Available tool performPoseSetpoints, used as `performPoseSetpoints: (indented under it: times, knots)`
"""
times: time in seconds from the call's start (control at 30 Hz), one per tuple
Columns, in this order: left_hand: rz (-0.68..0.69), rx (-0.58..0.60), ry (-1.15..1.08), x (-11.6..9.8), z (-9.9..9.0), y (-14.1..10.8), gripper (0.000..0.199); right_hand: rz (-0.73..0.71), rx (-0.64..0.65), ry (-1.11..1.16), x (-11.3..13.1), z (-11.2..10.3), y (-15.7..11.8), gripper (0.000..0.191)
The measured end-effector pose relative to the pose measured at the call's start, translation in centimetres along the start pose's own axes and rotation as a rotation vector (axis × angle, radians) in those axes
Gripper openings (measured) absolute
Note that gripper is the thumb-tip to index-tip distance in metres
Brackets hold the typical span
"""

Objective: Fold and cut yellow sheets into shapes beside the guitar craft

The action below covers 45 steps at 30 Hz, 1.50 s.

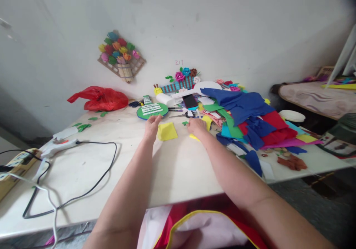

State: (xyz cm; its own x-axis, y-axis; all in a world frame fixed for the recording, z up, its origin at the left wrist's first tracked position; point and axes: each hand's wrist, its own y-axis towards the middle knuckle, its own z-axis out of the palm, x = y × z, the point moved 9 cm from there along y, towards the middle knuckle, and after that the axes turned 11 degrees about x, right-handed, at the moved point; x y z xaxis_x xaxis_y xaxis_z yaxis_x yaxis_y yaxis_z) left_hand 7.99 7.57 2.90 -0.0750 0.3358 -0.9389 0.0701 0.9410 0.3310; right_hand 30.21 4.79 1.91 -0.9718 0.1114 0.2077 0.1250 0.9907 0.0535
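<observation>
Your left hand (152, 126) just left of the yellow paper (168, 131), right hand (197, 126) to its right | fingers curled, grip unclear | best keep creases crisp

"What is unclear around the person's right hand (197, 127)?"

"Its fingertips are too small to show whether they grip the green scrap (185, 123) beside them. The hand also hides whether the yellow paper (206, 122) on either side is one piece or two."

"And the left hand (152, 127)?"

"Whether it touches the yellow square (167, 131) cannot be told."

"What else?"

"The left edge cuts off the power strip (24, 165), the bottom edge both forearms (122, 204). Blue sheets (239, 106) partly cover the red sheet (280, 127)."
</observation>
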Motion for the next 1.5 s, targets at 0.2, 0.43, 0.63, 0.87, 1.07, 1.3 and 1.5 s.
performPoseSetpoints:
  times: [0.2,0.43,0.63,0.87,1.07,1.3,1.5]
  knots:
    - [-0.423,-0.127,0.616,2.7,-3.7,-0.6,0.026,-0.128,-0.037,0.102,2.5,0.6,-0.7,0.017]
    - [-0.487,0.083,1.105,1.2,-0.9,-1.1,0.036,-0.107,-0.155,0.418,1.0,0.1,0.2,0.005]
    - [-0.454,0.108,0.946,2.1,0.0,-1.0,0.014,-0.175,-0.233,0.789,0.3,0.0,0.5,0.014]
    - [-0.160,-0.041,0.313,1.9,-0.1,-0.4,0.020,-0.202,-0.038,1.257,1.5,1.6,0.2,0.019]
    - [-0.075,0.035,-0.258,2.0,1.9,-0.6,0.038,-0.163,0.193,1.510,3.1,3.3,-0.1,0.031]
    - [-0.057,0.062,-0.464,2.1,2.4,-0.6,0.039,-0.115,0.026,1.624,2.3,2.5,-0.3,0.032]
    - [-0.125,0.120,-0.571,2.1,3.5,-1.0,0.039,-0.113,0.158,1.641,3.1,3.6,-0.5,0.034]
